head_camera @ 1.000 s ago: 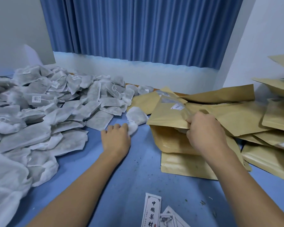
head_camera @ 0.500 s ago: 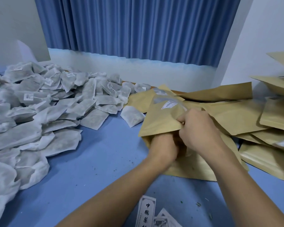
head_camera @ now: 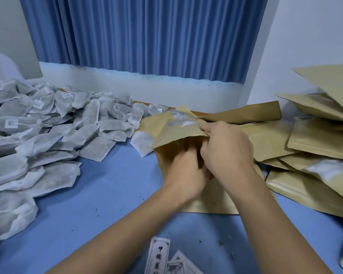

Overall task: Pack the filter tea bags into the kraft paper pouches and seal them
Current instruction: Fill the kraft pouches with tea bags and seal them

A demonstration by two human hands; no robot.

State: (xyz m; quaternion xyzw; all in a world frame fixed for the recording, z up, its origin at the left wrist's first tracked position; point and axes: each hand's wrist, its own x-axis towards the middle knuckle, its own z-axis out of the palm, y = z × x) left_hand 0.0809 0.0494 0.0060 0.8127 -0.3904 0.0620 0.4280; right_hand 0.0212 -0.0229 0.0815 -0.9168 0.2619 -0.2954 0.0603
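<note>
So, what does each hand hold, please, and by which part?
Right hand: kraft paper pouch, pinched at its mouth's upper lip. Left hand: inside that mouth; hold cannot be told.

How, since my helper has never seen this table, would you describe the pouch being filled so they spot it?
On the blue table, find the kraft pouch pile at the right. At its left edge, nearest the tea bag heap, is the pouch. Only it is held open: the right hand pinches its upper flap, the left hand at its mouth.
</note>
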